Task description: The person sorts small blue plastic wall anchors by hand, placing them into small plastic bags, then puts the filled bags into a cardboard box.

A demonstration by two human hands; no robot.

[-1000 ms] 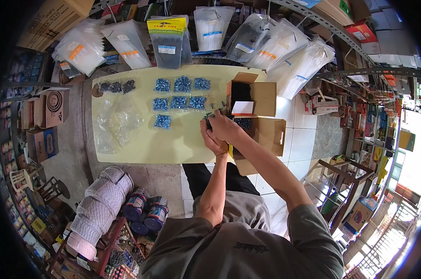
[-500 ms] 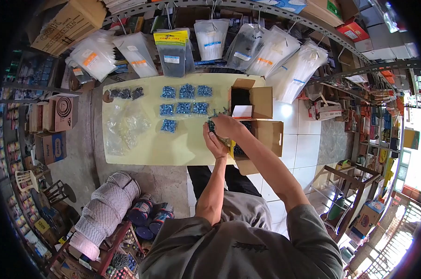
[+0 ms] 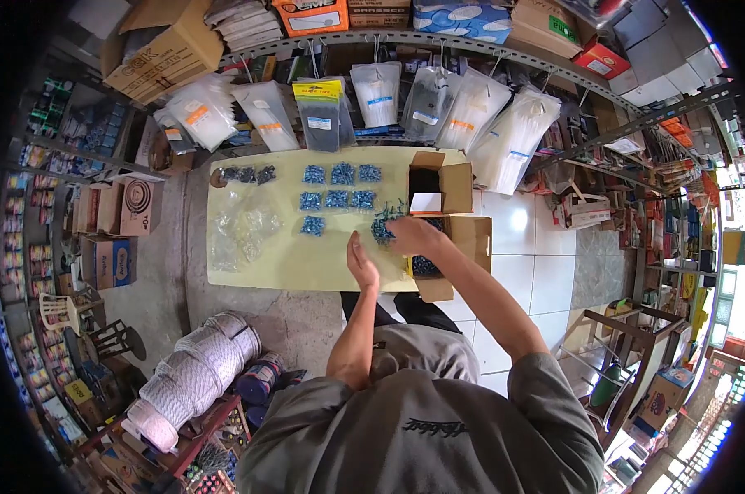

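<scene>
**Blue-green pieces (image 3: 382, 226) in a loose heap**

They lay on the pale yellow table (image 3: 307, 270). At the heap's four o'clock, the right hand (image 3: 414, 237) had its fingers partly curled at the edge; I couldn't tell whether they gripped any. Toward seven, the left hand (image 3: 362, 262) held its fingers nearly straight, nothing visible in them. Seven blue-filled bags (image 3: 337, 199) lay toward ten, an open carton (image 3: 456, 189) toward two.

The only view is the head camera's: it sits above the person's shoulders and looks steeply down and forward, over both forearms to the tabletop (image 3: 331, 267), which lies fairly near, mid-frame. The wide, round-edged lens curves the surrounding shelves and takes in the shirt (image 3: 422, 420) close below.
</scene>
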